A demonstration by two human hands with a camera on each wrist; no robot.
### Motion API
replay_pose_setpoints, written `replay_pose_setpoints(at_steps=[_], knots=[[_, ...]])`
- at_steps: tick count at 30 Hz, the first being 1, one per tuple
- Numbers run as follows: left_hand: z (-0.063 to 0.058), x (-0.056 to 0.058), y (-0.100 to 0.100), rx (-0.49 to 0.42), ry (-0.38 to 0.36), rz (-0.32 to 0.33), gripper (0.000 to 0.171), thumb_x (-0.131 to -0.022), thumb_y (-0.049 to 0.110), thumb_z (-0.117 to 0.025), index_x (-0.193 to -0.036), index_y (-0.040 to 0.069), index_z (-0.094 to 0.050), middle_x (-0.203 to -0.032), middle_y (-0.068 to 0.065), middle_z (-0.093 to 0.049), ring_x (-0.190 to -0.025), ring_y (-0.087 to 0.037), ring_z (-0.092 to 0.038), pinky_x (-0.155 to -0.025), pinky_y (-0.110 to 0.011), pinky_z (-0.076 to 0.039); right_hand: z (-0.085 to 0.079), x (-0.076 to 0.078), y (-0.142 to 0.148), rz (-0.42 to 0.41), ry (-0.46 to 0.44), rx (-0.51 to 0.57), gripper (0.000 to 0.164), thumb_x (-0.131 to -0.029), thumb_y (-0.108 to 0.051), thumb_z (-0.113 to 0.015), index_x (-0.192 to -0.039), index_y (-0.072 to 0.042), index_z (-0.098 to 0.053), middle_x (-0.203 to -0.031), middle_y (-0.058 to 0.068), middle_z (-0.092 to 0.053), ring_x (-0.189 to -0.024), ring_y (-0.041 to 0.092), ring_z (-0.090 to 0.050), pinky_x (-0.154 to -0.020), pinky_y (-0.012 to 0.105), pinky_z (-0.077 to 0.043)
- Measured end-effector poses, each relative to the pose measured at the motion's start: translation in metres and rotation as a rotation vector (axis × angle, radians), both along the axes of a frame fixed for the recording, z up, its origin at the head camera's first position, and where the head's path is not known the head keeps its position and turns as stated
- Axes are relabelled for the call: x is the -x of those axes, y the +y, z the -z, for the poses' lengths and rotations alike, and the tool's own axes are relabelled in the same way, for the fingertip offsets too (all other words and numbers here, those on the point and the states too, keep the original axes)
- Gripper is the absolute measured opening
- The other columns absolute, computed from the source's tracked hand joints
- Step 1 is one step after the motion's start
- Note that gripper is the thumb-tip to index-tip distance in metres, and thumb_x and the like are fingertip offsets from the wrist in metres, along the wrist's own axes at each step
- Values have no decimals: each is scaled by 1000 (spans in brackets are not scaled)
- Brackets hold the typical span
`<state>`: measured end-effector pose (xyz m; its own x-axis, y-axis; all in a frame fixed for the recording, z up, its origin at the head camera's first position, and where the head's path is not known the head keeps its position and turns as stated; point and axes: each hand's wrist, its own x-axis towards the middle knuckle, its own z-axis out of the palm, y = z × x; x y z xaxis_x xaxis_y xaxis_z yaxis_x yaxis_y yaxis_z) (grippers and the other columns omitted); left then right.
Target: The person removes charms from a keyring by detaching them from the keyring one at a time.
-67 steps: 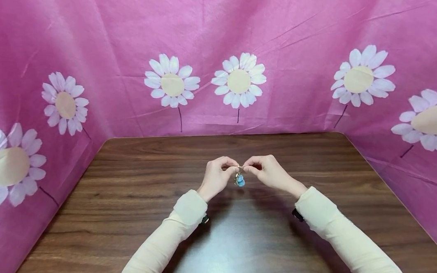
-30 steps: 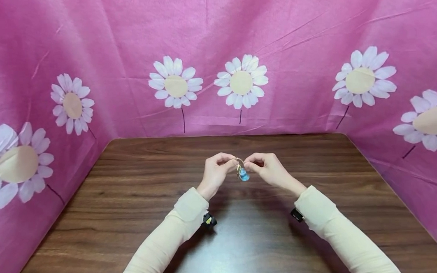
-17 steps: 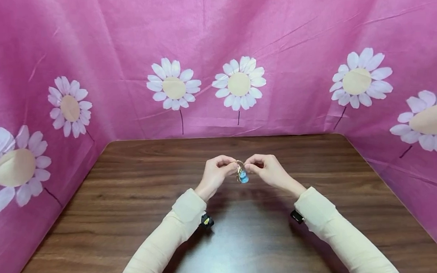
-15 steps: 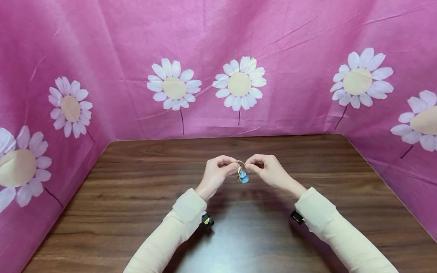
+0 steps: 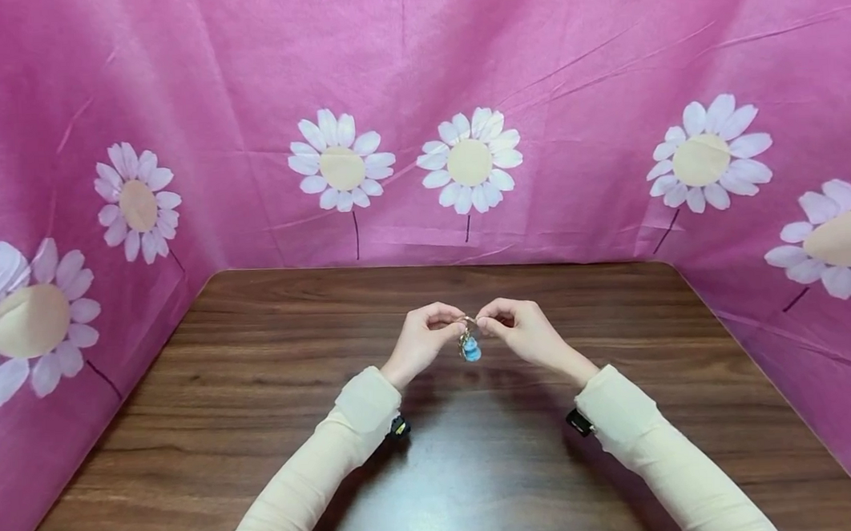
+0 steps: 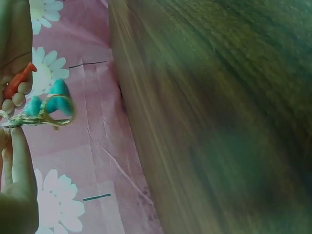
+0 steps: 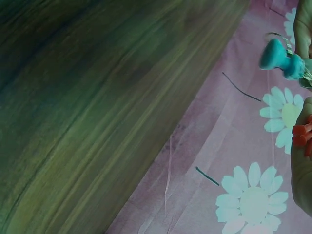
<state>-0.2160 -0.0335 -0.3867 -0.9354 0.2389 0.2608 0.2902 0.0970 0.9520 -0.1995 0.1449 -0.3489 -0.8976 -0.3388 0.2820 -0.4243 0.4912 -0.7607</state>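
Note:
Above the middle of the table, both hands hold a keychain between them. My left hand (image 5: 420, 338) pinches its gold-coloured ring (image 5: 469, 320) from the left with thumb and index finger. From the right, the thumb and index finger of my right hand (image 5: 526, 332) pinch the same ring. A blue rounded charm (image 5: 471, 350) hangs below the fingertips; it looks teal in the left wrist view, beside a gold hoop (image 6: 73, 113) and a short chain (image 6: 30, 118). A small orange-red piece (image 6: 18, 82) sits within the right hand's curled fingers, hidden in the head view.
The hands are over a brown wood-grain table (image 5: 258, 370). Pink cloth (image 5: 565, 42) printed with white daisies rises at its back and both sides. A black wrist camera (image 5: 580, 422) sits below the right sleeve cuff, and another (image 5: 399, 427) below the left.
Both hands stay at the ring. About a second ago the ring stood up in an arc; now it lies flatter and the blue charm hangs slightly lower and further left.

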Motion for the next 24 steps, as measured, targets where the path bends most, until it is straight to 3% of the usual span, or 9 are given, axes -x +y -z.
replay_pose_setpoints(at_steps=[3,7,14,17,21,24], knots=[[-1,-2,1,53,29,2,17,-80,5,-68,-95,-3,-66,-91,-19,-68,-79,-20,-63,-69,-20,-49,12,7,3,-4,-18,7,8,-86,-8,-62,-88,-1,-67,-79,14,-68,-71,15,-59,-61,24,-51],[-2,-4,2,132,103,-20,12,-79,7,-69,-91,3,-69,-87,-12,-70,-80,-23,-65,-68,-19,-50,15,9,5,-16,-22,-6,7,-86,-12,-63,-86,-6,-68,-78,8,-69,-70,11,-59,-61,22,-50],[-2,-4,6,323,411,-137,9,-76,10,-72,-84,7,-71,-82,-4,-70,-72,-12,-66,-66,-21,-53,11,8,7,-11,27,-43,6,-85,-13,-64,-85,-8,-68,-75,6,-68,-67,13,-59,-57,20,-47],[-5,-5,8,382,508,-175,8,-76,12,-72,-83,9,-71,-80,-1,-69,-69,-9,-65,-65,-22,-53,10,7,7,-6,31,-46,6,-85,-12,-63,-85,-8,-68,-77,8,-69,-68,15,-61,-57,20,-48],[-6,-6,9,423,582,-207,6,-76,13,-72,-82,11,-71,-78,1,-68,-68,-7,-63,-64,-20,-51,11,7,6,-3,35,-26,7,-86,-13,-63,-86,-7,-68,-78,9,-69,-70,17,-63,-59,23,-49],[-4,-6,8,409,584,-221,5,-76,13,-72,-80,11,-70,-76,1,-68,-67,-7,-62,-64,-17,-50,13,7,6,-5,47,-25,8,-86,-14,-64,-87,-8,-68,-78,9,-69,-70,18,-63,-59,24,-49]])
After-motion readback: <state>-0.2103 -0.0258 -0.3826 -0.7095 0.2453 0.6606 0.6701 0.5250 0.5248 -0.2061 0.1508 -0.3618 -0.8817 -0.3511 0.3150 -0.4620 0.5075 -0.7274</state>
